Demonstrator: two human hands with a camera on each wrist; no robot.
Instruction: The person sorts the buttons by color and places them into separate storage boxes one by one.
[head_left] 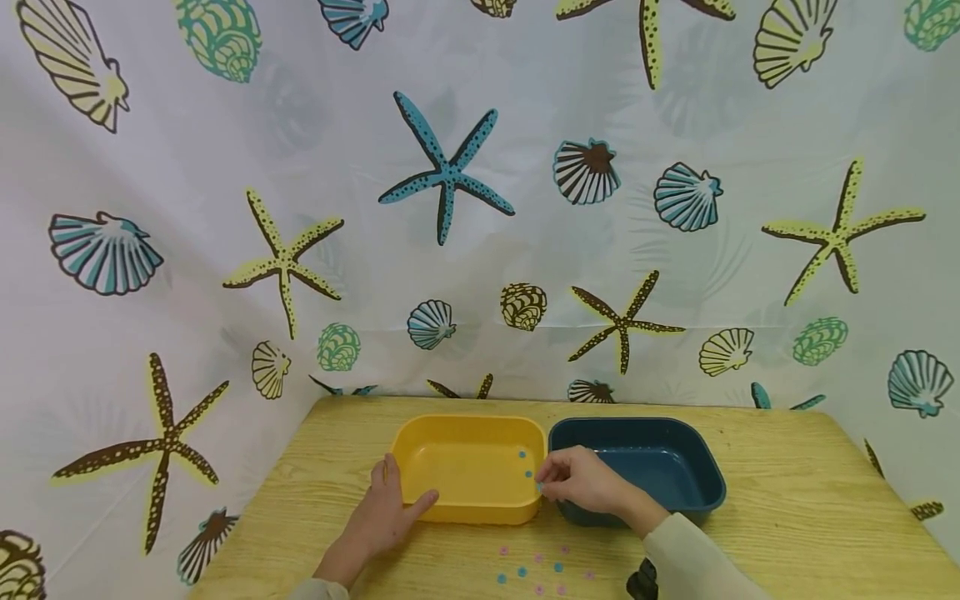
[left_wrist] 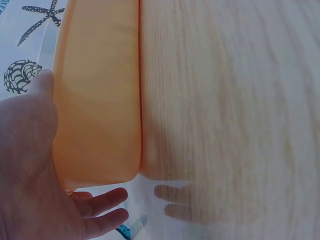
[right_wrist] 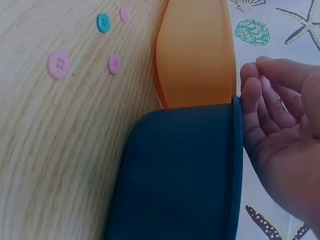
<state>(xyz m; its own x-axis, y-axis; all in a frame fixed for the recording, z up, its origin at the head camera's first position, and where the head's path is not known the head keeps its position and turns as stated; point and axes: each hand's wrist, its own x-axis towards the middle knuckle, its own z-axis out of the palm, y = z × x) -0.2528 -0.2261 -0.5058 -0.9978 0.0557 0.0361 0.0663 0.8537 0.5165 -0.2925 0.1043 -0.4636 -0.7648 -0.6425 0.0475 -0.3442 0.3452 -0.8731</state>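
My left hand (head_left: pixel 380 515) holds the near-left corner of a yellow plastic tray (head_left: pixel 480 505), its thumb over the front rim and fingers along the left end. In the left wrist view, two of its fingers (left_wrist: pixel 106 223) stretch past the tray's end. At the tray's right rim, my right hand (head_left: pixel 581 481) pinches a small blue button (head_left: pixel 539 487); the right wrist view hides this button. Inside the yellow tray, near its right end, lie two blue buttons, one farther back (head_left: pixel 522 454) and the other nearer (head_left: pixel 528 474).
A dark blue tray (head_left: pixel 711 492) stands against the yellow one, beneath my right forearm. Several pink buttons (right_wrist: pixel 59 65) and blue buttons (right_wrist: pixel 103 23) lie scattered on the wooden table (head_left: pixel 795 508) in front. A curtain (head_left: pixel 480 275) with shells and starfish surrounds the table.
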